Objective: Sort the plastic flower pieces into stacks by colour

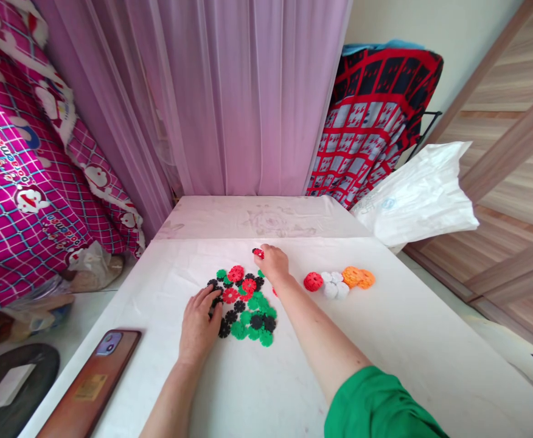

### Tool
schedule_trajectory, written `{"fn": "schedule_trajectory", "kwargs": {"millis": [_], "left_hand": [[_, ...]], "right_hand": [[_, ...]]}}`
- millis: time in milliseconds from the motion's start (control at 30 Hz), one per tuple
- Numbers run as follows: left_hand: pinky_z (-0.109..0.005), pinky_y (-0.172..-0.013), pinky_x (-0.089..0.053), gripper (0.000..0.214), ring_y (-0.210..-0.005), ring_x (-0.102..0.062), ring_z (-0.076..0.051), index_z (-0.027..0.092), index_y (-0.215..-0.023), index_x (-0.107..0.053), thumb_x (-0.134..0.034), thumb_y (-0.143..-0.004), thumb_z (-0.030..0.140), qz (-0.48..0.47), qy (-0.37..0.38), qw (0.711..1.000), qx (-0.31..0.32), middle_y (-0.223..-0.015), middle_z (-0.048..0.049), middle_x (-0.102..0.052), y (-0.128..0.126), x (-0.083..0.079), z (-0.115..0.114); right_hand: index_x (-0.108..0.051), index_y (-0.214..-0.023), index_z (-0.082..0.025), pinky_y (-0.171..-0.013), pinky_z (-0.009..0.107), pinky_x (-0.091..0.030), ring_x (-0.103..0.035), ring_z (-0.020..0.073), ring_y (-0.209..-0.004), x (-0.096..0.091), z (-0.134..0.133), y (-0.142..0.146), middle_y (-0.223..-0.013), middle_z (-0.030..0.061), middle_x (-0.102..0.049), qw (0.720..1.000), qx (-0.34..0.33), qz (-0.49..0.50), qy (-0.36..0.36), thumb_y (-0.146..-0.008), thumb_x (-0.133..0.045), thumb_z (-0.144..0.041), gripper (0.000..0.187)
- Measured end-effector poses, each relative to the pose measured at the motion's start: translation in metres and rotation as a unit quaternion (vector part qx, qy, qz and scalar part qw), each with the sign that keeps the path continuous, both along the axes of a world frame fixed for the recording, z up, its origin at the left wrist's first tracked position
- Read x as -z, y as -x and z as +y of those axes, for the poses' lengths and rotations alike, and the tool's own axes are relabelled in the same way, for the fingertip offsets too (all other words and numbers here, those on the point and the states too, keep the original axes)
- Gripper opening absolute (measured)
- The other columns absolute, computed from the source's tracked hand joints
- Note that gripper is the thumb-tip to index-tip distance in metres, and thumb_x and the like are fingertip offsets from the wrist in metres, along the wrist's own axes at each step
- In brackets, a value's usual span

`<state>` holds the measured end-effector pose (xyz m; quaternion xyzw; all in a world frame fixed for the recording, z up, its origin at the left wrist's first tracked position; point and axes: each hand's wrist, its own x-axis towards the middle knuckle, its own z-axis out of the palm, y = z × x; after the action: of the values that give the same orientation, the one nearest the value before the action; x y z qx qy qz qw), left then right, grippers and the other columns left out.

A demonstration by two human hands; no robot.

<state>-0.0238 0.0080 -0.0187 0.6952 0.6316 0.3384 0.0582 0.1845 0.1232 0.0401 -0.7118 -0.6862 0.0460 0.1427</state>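
Head view: right hand (274,263) pinches red and black discs (258,253) over the white table (367,340), near the far side of a mixed disc pile (258,302). Left hand (200,316) rests at the pile's left edge; its grip cannot be determined. Red stack (313,281), white discs (331,289) and orange discs (352,277) lie rightward.

Right hand (273,263) pinches red-and-black flower discs (258,253). Left hand (201,318) touches black flower discs (224,329). White flower discs (331,290) between red pile (313,281), orange pile (352,277). Brown phone (104,371) at left.
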Motion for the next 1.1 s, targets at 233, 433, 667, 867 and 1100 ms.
{"fn": "schedule_trajectory", "kwargs": {"millis": [233, 433, 667, 867, 1100], "left_hand": [[-0.051, -0.107, -0.044, 0.037, -0.123, -0.059, -0.029, 0.021, -0.114, -0.071, -0.047, -0.09, 0.035, 0.017, 0.001, 1.0, 0.009, -0.131, -0.0103, -0.066, 0.0, 0.002, 0.003], [-0.05, -0.106, -0.045, 0.036, -0.121, -0.06, -0.029, 0.022, -0.113, -0.071, -0.047, -0.09, 0.036, 0.018, -0.016, 1.0, 0.015, -0.13, -0.0101, -0.066, 0.003, 0.005, 0.003], [-0.051, -0.107, -0.044, 0.037, -0.121, -0.06, -0.029, 0.023, -0.114, -0.07, -0.046, -0.09, 0.037, 0.026, -0.004, 1.0, 0.012, -0.132, -0.0094, -0.065, 0.003, 0.005, 0.002], [-0.051, -0.107, -0.043, 0.036, -0.122, -0.059, -0.029, 0.024, -0.113, -0.07, -0.047, -0.09, 0.037, 0.026, -0.002, 1.0, 0.01, -0.132, -0.0087, -0.065, 0.002, 0.004, 0.002], [-0.05, -0.107, -0.044, 0.034, -0.123, -0.059, -0.029, 0.025, -0.111, -0.071, -0.047, -0.09, 0.037, 0.017, -0.002, 1.0, 0.01, -0.131, -0.0079, -0.066, 0.001, 0.001, 0.001]], "right_hand": [[-0.072, -0.101, -0.023, -0.079, 0.026, -0.049, -0.068, 0.0168, -0.088, 0.023, -0.072, -0.055, -0.103, 0.0041, -0.073, 0.981, -0.031, 0.157, -0.108, -0.083, -0.063, -0.026, 0.021], [-0.068, -0.113, -0.021, -0.081, 0.031, -0.051, -0.067, 0.0211, -0.09, 0.054, -0.096, -0.059, -0.099, 0.0068, -0.073, 0.981, -0.026, 0.11, -0.156, -0.078, -0.063, -0.023, 0.036], [-0.066, -0.117, -0.018, -0.083, 0.034, -0.051, -0.066, 0.0234, -0.091, 0.067, -0.093, -0.055, -0.101, 0.0092, -0.073, 0.981, -0.034, 0.078, -0.172, -0.077, -0.064, -0.023, 0.041], [-0.065, -0.12, -0.017, -0.086, 0.034, -0.05, -0.065, 0.024, -0.092, 0.063, -0.095, -0.054, -0.103, 0.0102, -0.072, 0.987, -0.028, 0.061, -0.148, -0.078, -0.064, -0.023, 0.042], [-0.063, -0.123, -0.019, -0.088, 0.033, -0.048, -0.064, 0.0233, -0.096, 0.056, -0.096, -0.053, -0.105, 0.0087, -0.072, 0.991, -0.028, 0.063, -0.113, -0.081, -0.063, -0.024, 0.042]]}}
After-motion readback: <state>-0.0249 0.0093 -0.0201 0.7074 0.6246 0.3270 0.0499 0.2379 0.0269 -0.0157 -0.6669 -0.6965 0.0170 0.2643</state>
